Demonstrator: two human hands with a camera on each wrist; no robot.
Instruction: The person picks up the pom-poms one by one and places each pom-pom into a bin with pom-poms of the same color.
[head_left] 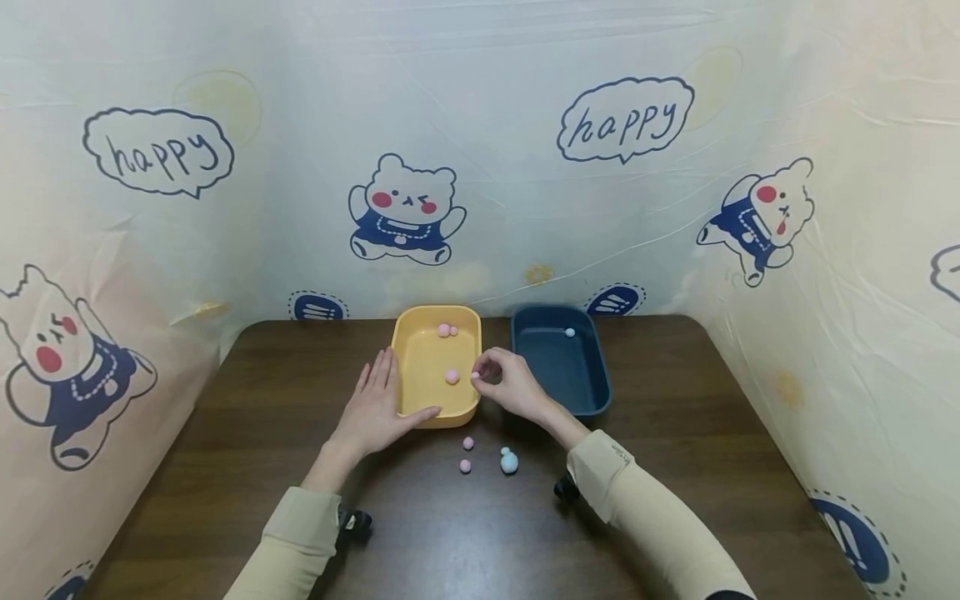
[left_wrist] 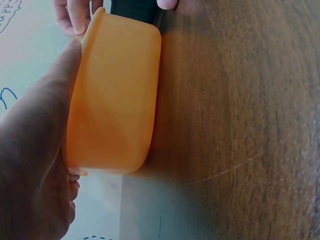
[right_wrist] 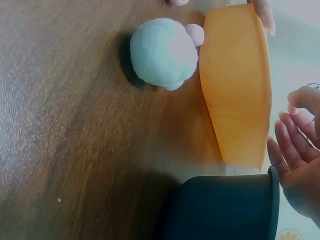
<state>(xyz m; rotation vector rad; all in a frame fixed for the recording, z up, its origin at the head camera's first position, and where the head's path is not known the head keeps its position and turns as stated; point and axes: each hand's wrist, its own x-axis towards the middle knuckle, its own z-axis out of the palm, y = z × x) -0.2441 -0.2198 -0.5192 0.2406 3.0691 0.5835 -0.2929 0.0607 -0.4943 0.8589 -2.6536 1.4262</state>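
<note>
A yellow tray [head_left: 420, 367] holds several pink balls [head_left: 452, 377]. The left hand [head_left: 378, 412] rests on its left side and near corner with fingers straight; in the left wrist view that hand [left_wrist: 37, 125] lies along the tray's rim [left_wrist: 112, 95]. Over the tray's right edge, the right hand [head_left: 513, 385] pinches a small pink ball [head_left: 476, 376] between thumb and forefinger. The right wrist view shows the right hand [right_wrist: 300, 145] beside the tray [right_wrist: 237, 85], its other fingers spread loosely.
A dark blue tray [head_left: 562, 367] with a small light-blue ball [head_left: 570, 332] stands to the right. Nearer on the wooden table [head_left: 420, 533] lie two pink balls [head_left: 466, 466] and light-blue balls [head_left: 509, 462], one large and one small. A patterned cloth [head_left: 510, 208] hangs behind.
</note>
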